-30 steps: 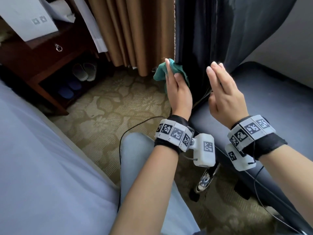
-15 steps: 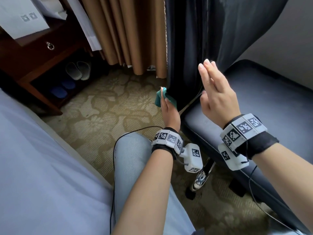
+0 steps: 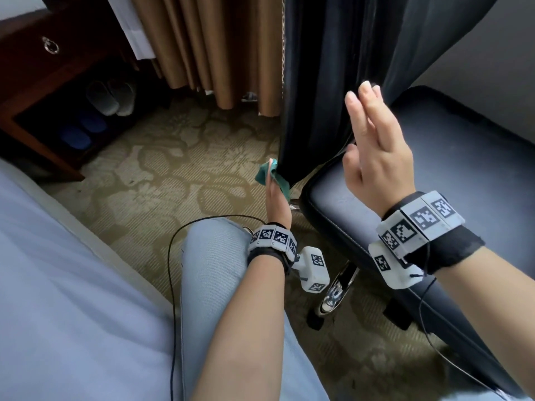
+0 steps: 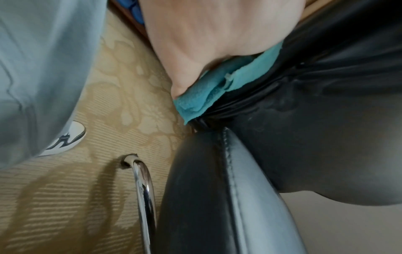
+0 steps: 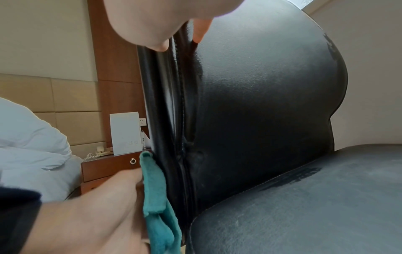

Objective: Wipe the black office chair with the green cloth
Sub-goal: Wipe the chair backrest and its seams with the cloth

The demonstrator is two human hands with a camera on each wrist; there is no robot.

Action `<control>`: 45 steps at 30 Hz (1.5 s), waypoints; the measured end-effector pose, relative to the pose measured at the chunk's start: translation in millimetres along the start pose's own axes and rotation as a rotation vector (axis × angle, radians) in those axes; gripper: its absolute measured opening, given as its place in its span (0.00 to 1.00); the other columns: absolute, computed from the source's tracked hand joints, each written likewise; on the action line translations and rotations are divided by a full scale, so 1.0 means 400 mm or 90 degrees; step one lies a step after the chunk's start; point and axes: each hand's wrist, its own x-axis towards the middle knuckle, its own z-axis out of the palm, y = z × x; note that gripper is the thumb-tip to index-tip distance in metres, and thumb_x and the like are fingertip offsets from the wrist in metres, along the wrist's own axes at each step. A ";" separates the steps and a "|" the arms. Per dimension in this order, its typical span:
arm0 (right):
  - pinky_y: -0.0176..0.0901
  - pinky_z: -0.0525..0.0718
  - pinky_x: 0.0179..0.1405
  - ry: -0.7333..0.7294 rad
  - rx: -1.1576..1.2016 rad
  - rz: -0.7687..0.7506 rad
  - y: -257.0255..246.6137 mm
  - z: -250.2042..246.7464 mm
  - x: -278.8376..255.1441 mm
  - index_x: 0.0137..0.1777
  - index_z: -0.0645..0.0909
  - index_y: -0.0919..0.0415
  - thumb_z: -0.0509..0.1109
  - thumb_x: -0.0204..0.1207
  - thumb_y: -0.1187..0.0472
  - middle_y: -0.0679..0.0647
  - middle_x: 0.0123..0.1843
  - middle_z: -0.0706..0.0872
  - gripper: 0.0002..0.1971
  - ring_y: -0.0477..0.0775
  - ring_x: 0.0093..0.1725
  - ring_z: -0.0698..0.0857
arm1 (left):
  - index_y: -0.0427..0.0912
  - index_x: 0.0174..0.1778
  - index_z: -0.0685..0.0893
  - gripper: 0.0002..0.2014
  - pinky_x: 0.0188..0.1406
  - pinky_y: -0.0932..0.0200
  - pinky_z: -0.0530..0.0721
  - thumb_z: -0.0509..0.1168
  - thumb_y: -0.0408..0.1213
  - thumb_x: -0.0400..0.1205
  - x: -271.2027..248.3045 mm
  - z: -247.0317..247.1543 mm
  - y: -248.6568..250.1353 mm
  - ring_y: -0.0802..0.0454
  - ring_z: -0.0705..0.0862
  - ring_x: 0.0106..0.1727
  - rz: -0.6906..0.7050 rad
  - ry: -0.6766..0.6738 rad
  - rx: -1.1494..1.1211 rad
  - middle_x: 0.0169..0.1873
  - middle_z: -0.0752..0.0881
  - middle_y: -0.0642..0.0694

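At centre frame the crumpled green cloth point(image 3: 272, 178) is pressed by the flat left hand point(image 3: 276, 202) against the glossy black leather office chair point(image 3: 333, 82)'s backrest edge, steadied by the right hand point(image 3: 376, 157), fingers straight, nothing gripped.

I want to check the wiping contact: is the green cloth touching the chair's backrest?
Touching. In the left wrist view the green cloth lies flat against the backrest edge, pressed there by the left hand, with no gap.
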 end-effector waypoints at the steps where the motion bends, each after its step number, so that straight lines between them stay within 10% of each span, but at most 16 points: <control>1: 0.41 0.61 0.78 0.005 0.001 -0.002 0.001 0.003 0.000 0.72 0.68 0.74 0.56 0.66 0.82 0.60 0.73 0.64 0.31 0.67 0.75 0.67 | 0.46 0.77 0.67 0.27 0.77 0.42 0.66 0.48 0.57 0.86 0.008 -0.002 0.000 0.45 0.73 0.73 -0.001 0.005 0.003 0.72 0.75 0.42; 4: 0.43 0.62 0.78 0.017 0.006 -0.001 -0.001 0.010 -0.001 0.72 0.68 0.75 0.57 0.65 0.83 0.61 0.73 0.64 0.31 0.69 0.74 0.67 | 0.44 0.78 0.67 0.37 0.77 0.45 0.66 0.52 0.66 0.79 0.003 -0.005 0.007 0.48 0.73 0.73 0.002 -0.009 0.016 0.72 0.75 0.44; 9: 0.45 0.62 0.78 0.024 0.006 -0.009 0.002 0.013 -0.002 0.71 0.68 0.75 0.59 0.65 0.84 0.62 0.72 0.63 0.31 0.70 0.74 0.67 | 0.43 0.78 0.64 0.23 0.76 0.46 0.68 0.48 0.49 0.88 0.009 0.001 -0.013 0.47 0.74 0.71 0.019 0.020 0.001 0.69 0.75 0.43; 17: 0.45 0.63 0.78 0.030 0.003 -0.015 0.006 0.014 0.000 0.71 0.69 0.74 0.58 0.64 0.85 0.62 0.72 0.64 0.31 0.70 0.73 0.68 | 0.46 0.80 0.64 0.37 0.79 0.38 0.61 0.54 0.61 0.76 0.065 -0.016 -0.093 0.43 0.67 0.78 0.020 0.003 -0.039 0.77 0.68 0.41; 25: 0.42 0.63 0.78 0.029 0.006 0.001 0.005 0.006 0.002 0.71 0.70 0.74 0.58 0.64 0.84 0.61 0.72 0.65 0.32 0.68 0.74 0.68 | 0.46 0.81 0.59 0.23 0.78 0.47 0.63 0.48 0.45 0.88 -0.013 0.018 0.011 0.45 0.69 0.76 0.004 0.037 -0.037 0.76 0.68 0.40; 31: 0.37 0.62 0.77 0.019 -0.004 0.012 -0.002 0.005 -0.001 0.73 0.70 0.72 0.57 0.65 0.81 0.59 0.74 0.64 0.31 0.64 0.75 0.68 | 0.49 0.83 0.51 0.26 0.71 0.63 0.70 0.48 0.45 0.88 -0.070 0.044 0.075 0.53 0.65 0.76 0.149 -0.051 0.028 0.80 0.60 0.47; 36: 0.46 0.71 0.74 0.037 0.004 0.018 -0.006 -0.009 0.005 0.74 0.69 0.68 0.57 0.65 0.79 0.60 0.74 0.70 0.33 0.62 0.75 0.71 | 0.58 0.82 0.44 0.26 0.81 0.40 0.50 0.42 0.50 0.87 -0.088 0.078 0.138 0.50 0.48 0.84 0.345 -0.042 0.214 0.83 0.48 0.51; 45: 0.45 0.75 0.70 0.068 0.023 0.010 -0.006 -0.021 0.022 0.72 0.72 0.65 0.59 0.67 0.77 0.56 0.69 0.74 0.31 0.60 0.68 0.76 | 0.44 0.83 0.47 0.25 0.82 0.43 0.46 0.44 0.39 0.89 -0.108 0.143 0.341 0.46 0.44 0.84 0.487 -0.065 0.250 0.83 0.48 0.45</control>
